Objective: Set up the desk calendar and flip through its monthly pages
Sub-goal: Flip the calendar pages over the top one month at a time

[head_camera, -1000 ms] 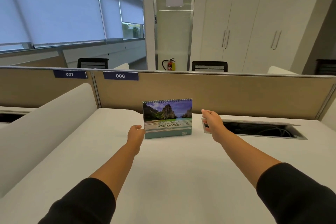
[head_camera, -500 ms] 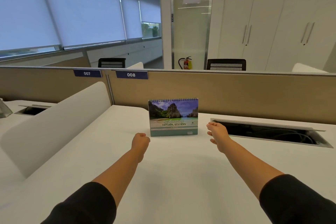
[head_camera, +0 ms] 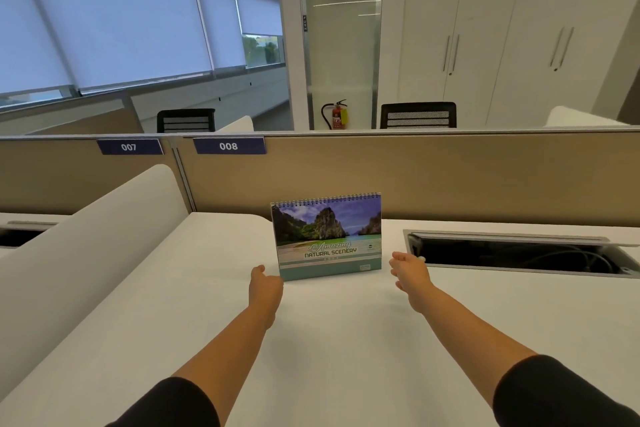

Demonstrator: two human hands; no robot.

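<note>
A spiral-bound desk calendar (head_camera: 327, 236) stands upright on the white desk (head_camera: 346, 340), its cover showing a cliff-and-beach photo with the words "Amazing Natural Scenery". My left hand (head_camera: 266, 285) reaches to the calendar's lower left corner, fingers loosely open, touching or nearly touching the base. My right hand (head_camera: 410, 270) hovers just right of the calendar's lower right corner, fingers spread, holding nothing.
An open cable tray (head_camera: 519, 253) is recessed in the desk right of the calendar. A tan partition (head_camera: 450, 177) labelled 007 and 008 runs behind. A white curved divider (head_camera: 86, 236) borders the desk's left side.
Both hands moved forward toward the calendar's lower corners. My left hand went from a closed fist to loosely open. The camera view shifted slightly.
</note>
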